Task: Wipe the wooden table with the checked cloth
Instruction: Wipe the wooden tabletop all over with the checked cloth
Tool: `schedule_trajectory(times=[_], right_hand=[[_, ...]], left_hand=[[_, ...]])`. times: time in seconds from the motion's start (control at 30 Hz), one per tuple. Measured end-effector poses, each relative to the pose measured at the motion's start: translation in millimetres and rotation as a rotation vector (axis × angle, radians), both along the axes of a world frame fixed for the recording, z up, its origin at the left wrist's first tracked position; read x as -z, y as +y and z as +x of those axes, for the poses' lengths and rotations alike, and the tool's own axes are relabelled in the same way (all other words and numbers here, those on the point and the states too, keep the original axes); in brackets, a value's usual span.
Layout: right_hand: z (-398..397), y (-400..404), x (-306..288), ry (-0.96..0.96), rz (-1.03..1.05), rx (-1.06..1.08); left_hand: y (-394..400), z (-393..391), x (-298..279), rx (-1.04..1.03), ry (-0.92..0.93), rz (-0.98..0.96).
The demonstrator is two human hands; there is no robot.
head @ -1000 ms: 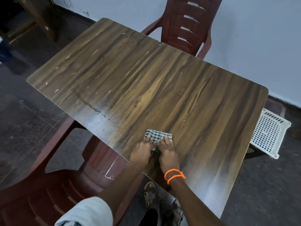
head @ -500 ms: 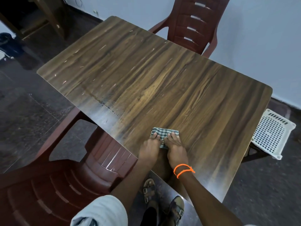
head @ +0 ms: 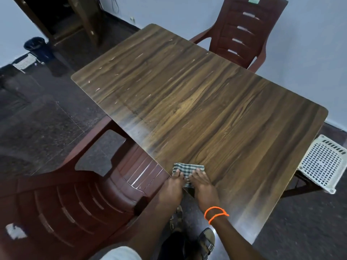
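We have the cloth (head: pixel 187 170) folded into a small pad near the front edge of the desk (head: pixel 216 102), close to the corner beside the dark red chair (head: pixel 78 199). Both hands sit on its near half. The left hand (head: pixel 171 186) lies flat with its fingers (head: pixel 178 174) stretched out and pressing down, gripping nothing. The right hand (head: pixel 203 184), the one with the orange wristband (head: pixel 216 213), does the same just beside it, fingers extended over the checked fabric.

We judge the cloth to be light, soft and limp. It has no stiffness of its own, so it will bunch or unfold if pushed from 1 edge only. The laminate top looks smooth and a little glossy, so the pad should slide easily under flat palms. The best hold, we think, is what we see here: 2 flat hands spread across the folded layers, pressing downward while pushing. Most of the surface stretches away toward the far chair (head: pixel 242 32), with pale scuffs showing there.
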State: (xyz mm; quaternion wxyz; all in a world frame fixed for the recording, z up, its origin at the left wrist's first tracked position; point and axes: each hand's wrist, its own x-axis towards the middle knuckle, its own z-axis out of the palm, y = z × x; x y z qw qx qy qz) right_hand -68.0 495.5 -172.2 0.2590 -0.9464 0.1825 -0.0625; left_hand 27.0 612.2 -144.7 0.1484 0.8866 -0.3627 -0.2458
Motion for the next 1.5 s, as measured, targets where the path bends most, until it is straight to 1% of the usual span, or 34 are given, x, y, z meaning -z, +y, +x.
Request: schedule_trajectory(times=[0.07, 0.17, 0.27, 0.33, 0.43, 0.53, 0.6, 0.67, 0.8, 0.9, 0.97, 1.1, 1.17, 1.27, 1.37, 1.43, 1.5], right_hand=[[0, -9, -1, 0.035, 0.015, 0.052], [15, -20, 0, 0.063, 0.027, 0.149], [47, -21, 3, 0.059, 0.042, 0.196], [72, -14, 2, 0.062, 0.053, 0.200], [99, 7, 1, 0.052, 0.059, 0.160], [108, 34, 2, -0.001, 0.076, 0.115], [99, 44, 5, -0.030, 0.085, 0.092], [83, 41, 6, -0.052, 0.103, 0.096], [70, 16, 4, -0.038, 0.118, 0.123], [91, -3, 7, -0.014, 0.106, 0.188], [115, -7, 9, -0.025, 0.114, 0.215], [159, 12, 11, -0.027, 0.153, 0.194], [170, 28, 11, -0.038, 0.167, 0.176], [163, 50, 12, -0.058, 0.169, 0.106], [139, 50, 14, -0.067, 0.152, 0.021], [125, 40, 16, -0.066, 0.152, 0.029], [117, 24, 16, -0.062, 0.162, 0.081]], left_hand=[[-13, -4, -3, 0.013, 0.015, 0.011], [-30, 11, -4, -0.025, 0.010, 0.004], [-34, 43, -2, -0.009, -0.046, -0.102], [-30, 68, -4, -0.008, -0.032, -0.136], [-11, 99, -5, 0.019, 0.033, -0.131], [22, 110, -8, 0.007, -0.034, -0.189], [35, 104, -9, 0.012, -0.005, -0.165], [36, 90, -7, 0.005, 0.043, -0.066], [15, 75, -5, 0.025, 0.049, 0.024], [-11, 92, -10, -0.032, -0.007, -0.046], [-20, 112, -10, -0.064, -0.013, -0.102], [-5, 153, 0, -0.036, 0.000, -0.112], [14, 167, 2, -0.061, 0.006, -0.099], [45, 168, 6, -0.010, 0.005, -0.076], [56, 153, 6, 0.036, -0.005, 0.063], [46, 140, -1, 0.090, 0.027, 0.038], [25, 130, -7, 0.163, 0.009, 0.004]])
